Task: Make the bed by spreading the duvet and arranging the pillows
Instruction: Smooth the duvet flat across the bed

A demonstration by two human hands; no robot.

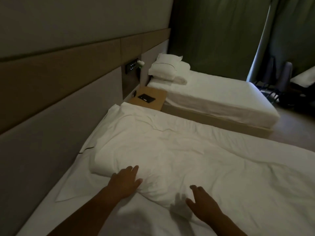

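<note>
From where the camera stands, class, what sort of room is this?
Probably a hotel twin room: two matching white single beds, a small wooden bedside table between them, and a black wall switch panel set in the long padded headboard.

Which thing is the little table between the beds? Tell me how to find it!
Find the far white bed by the green curtain. Tucked between its pillow end and the near bed is a small light-brown wooden bedside table. It alone is flat, tan, with a black card on top.
</note>
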